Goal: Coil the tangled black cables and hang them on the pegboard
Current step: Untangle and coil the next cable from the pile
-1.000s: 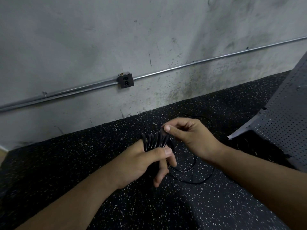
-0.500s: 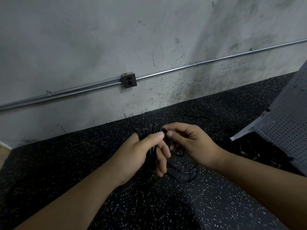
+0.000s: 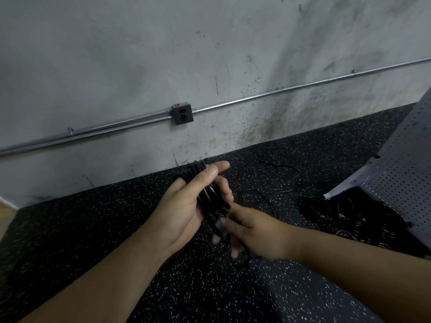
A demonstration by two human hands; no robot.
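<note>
While the left hand [image 3: 184,206] keeps its grip curled round the coiled black cable [image 3: 198,168] above the floor [image 3: 93,229], the right hand [image 3: 258,229] has dropped below, pinching the loose end [image 3: 220,227], likely for another wrap.

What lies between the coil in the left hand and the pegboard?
In the head view: loose cable strands on the speckled floor beyond the coil, then a tangled cable pile beside the pegboard.
</note>
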